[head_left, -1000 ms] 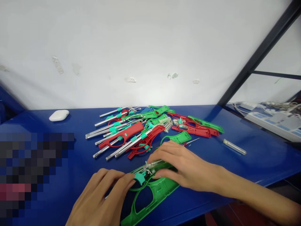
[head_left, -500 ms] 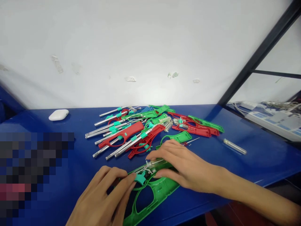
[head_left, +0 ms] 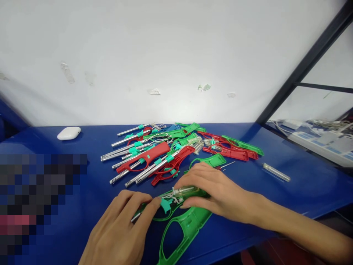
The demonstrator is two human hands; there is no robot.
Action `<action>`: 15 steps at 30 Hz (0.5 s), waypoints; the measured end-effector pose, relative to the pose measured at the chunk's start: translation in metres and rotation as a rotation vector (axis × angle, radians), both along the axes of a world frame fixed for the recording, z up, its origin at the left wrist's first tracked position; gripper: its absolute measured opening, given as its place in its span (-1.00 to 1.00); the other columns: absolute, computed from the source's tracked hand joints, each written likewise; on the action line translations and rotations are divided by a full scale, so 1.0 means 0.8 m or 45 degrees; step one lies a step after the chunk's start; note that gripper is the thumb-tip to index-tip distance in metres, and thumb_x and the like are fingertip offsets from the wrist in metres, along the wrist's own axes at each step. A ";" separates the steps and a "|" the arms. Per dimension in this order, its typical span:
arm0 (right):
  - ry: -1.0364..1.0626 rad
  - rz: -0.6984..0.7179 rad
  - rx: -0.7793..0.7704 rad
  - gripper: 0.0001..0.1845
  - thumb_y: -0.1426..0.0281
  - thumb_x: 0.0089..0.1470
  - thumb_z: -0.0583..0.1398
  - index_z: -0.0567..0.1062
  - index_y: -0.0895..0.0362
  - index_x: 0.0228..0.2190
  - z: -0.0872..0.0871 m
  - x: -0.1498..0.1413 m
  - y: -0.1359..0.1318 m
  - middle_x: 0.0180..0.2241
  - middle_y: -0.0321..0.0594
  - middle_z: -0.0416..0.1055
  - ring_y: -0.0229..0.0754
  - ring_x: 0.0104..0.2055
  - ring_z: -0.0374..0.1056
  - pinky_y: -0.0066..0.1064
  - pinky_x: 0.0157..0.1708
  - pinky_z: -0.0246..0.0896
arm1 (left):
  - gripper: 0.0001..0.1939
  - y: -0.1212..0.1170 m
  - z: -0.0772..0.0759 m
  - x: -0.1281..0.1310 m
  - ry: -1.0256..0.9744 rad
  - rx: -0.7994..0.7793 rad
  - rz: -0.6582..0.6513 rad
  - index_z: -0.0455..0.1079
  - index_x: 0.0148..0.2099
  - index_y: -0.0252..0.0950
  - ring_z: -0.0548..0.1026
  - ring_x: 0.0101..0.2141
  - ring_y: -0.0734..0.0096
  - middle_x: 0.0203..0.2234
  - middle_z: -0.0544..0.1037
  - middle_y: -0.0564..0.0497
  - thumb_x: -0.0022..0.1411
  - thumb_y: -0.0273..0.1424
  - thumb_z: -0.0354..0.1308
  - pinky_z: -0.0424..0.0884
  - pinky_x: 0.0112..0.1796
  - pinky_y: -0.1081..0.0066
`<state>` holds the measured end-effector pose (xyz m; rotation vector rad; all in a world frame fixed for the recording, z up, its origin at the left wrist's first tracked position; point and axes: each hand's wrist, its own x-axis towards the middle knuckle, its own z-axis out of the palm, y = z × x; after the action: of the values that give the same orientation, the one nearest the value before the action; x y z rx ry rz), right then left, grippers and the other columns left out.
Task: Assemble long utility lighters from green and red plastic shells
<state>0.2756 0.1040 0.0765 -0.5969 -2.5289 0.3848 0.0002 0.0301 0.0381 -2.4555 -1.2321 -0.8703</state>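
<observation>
A green lighter shell half (head_left: 162, 219) lies under both hands, fitted with a teal trigger (head_left: 166, 205), white wires (head_left: 173, 198) and a clear fuel tank (head_left: 186, 190). My left hand (head_left: 124, 224) is closed around the front end of this lighter, beside the trigger; a bit of metal tube shows between its fingers. With thumb and fingers, my right hand (head_left: 206, 187) grips the shell's rear around the tank. Just in front, a second green shell half (head_left: 190, 225) rests on the blue table, its upper end near my right thumb.
Behind the hands lies a pile of red shell halves (head_left: 154, 152), green shell halves (head_left: 212, 160) and metal tubes (head_left: 154, 169). A screwdriver (head_left: 227, 165) and a loose clear tank (head_left: 276, 173) lie right. A white case (head_left: 68, 133) sits left; a power strip (head_left: 322, 143) stands far right.
The front green shell half has shifted right at its lower end. My left fingers have moved slightly, and a bit of metal tube now shows between them. My right hand keeps its grip.
</observation>
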 end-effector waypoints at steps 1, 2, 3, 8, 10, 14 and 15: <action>-0.009 0.001 -0.004 -0.64 0.14 0.42 0.26 0.50 0.10 0.08 0.002 0.000 0.002 -0.09 -0.19 0.65 -0.15 -0.08 0.52 -0.25 -0.02 0.34 | -0.64 0.001 0.000 -0.001 -0.006 -0.002 -0.006 0.50 0.13 -0.11 0.54 -0.21 0.37 -0.19 0.62 0.06 0.53 -0.48 -0.07 0.50 -0.20 0.41; -0.024 0.009 -0.008 -0.64 0.14 0.41 0.27 0.51 0.10 0.07 0.004 0.000 0.004 -0.11 -0.19 0.65 -0.15 -0.09 0.52 -0.25 -0.02 0.35 | -0.65 0.002 0.000 -0.003 -0.013 -0.006 -0.005 0.50 0.13 -0.11 0.55 -0.19 0.37 -0.18 0.62 0.06 0.54 -0.46 -0.07 0.51 -0.17 0.41; -0.042 0.024 -0.008 -0.64 0.14 0.40 0.29 0.53 0.11 0.06 0.007 0.000 0.006 -0.12 -0.19 0.65 -0.15 -0.09 0.52 -0.25 -0.02 0.36 | -0.66 0.003 -0.001 -0.005 -0.019 0.004 -0.008 0.51 0.13 -0.11 0.55 -0.18 0.38 -0.17 0.63 0.06 0.56 -0.45 -0.07 0.51 -0.13 0.41; -0.091 0.133 0.034 -0.70 0.18 0.41 0.29 0.57 0.14 0.00 0.012 -0.003 0.018 -0.09 -0.17 0.68 -0.12 -0.07 0.52 -0.21 0.00 0.36 | -0.69 0.003 -0.012 -0.018 0.008 0.017 -0.020 0.49 0.15 -0.11 0.58 -0.10 0.39 -0.11 0.67 0.11 0.60 -0.34 -0.06 0.52 0.00 0.40; -0.088 0.147 0.044 -0.70 0.19 0.42 0.29 0.57 0.15 0.00 0.008 -0.004 0.020 -0.08 -0.17 0.68 -0.10 -0.07 0.53 -0.20 0.00 0.35 | -0.71 -0.001 -0.019 -0.025 0.024 0.006 0.013 0.46 0.23 -0.07 0.61 -0.04 0.35 -0.03 0.67 0.13 0.57 -0.30 0.04 0.53 0.06 0.33; -0.136 0.124 0.062 -0.69 0.20 0.46 0.25 0.55 0.14 0.06 0.004 -0.004 0.018 -0.04 -0.12 0.65 -0.08 -0.01 0.52 -0.17 0.03 0.35 | -0.65 -0.012 -0.030 -0.037 -0.016 -0.024 0.073 0.43 0.29 0.01 0.62 0.08 0.22 0.10 0.64 0.11 0.54 -0.20 0.10 0.53 0.16 0.17; -0.145 0.119 0.067 -0.68 0.19 0.46 0.24 0.55 0.14 0.06 0.006 -0.004 0.016 -0.02 -0.10 0.63 -0.08 0.01 0.52 -0.17 0.04 0.35 | -0.65 -0.015 -0.030 -0.038 -0.017 -0.037 0.071 0.44 0.29 0.02 0.62 0.09 0.21 0.11 0.64 0.11 0.54 -0.18 0.10 0.54 0.16 0.16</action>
<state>0.2722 0.1171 0.0813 -0.4951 -2.6743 0.3246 -0.0305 0.0182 0.0137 -2.4287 -1.3202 -0.8607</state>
